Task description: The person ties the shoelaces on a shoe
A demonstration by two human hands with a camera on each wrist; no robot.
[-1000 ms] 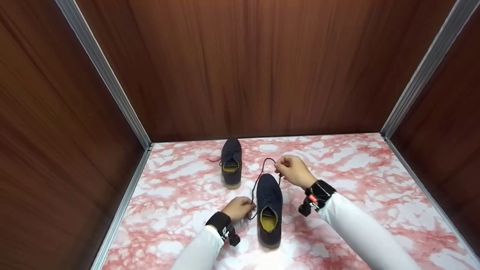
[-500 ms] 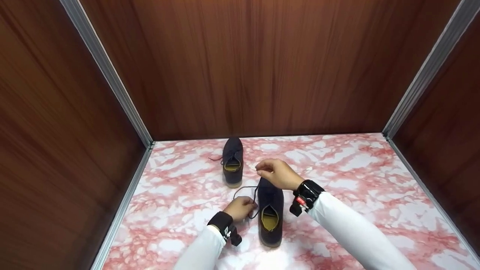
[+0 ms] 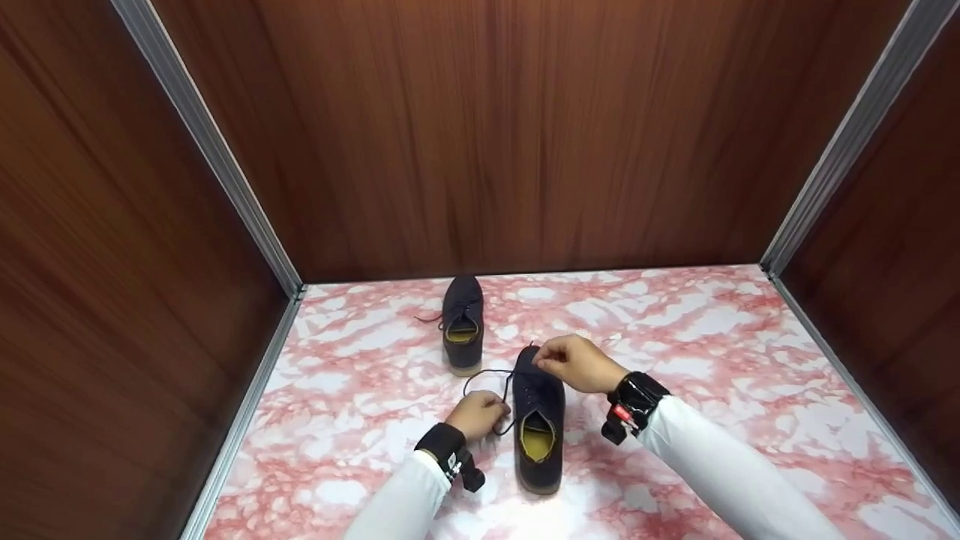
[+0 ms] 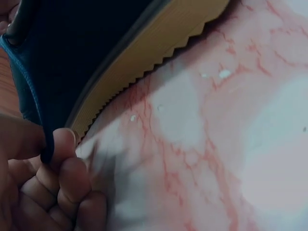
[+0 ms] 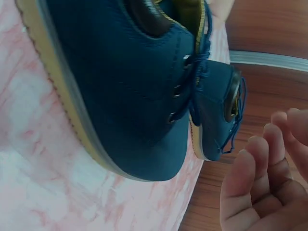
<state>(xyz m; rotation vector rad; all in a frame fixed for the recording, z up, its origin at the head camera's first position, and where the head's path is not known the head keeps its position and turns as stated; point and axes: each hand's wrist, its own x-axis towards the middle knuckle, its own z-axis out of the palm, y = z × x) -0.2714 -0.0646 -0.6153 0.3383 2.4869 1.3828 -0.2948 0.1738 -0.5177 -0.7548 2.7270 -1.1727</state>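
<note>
A navy lace-up shoe [image 3: 538, 465] with a yellow insole stands with its toe pointing away from me. At its left side my left hand [image 3: 475, 416] pinches the dark shoelace [image 4: 32, 86] between thumb and index finger, and the lace runs up to an eyelet. Part of the lace loops out left of the shoe and crosses over towards the toe in the head view. My right hand [image 3: 576, 364] hovers by the toe with loosely bent fingers [image 5: 240, 173]; no lace shows between them in the right wrist view.
A matching navy shoe [image 3: 465, 352] stands farther back to the left, its lace trailing leftward. Both rest on a red-and-white marbled surface [image 3: 690, 367]. Brown wood-look panels [image 3: 480, 150] with grey metal edging enclose the back and sides.
My right hand, which held the lace up beyond the toe, has swung left over the shoe, then slightly back right. The lace has dropped into a loop on the left. My left hand stays put.
</note>
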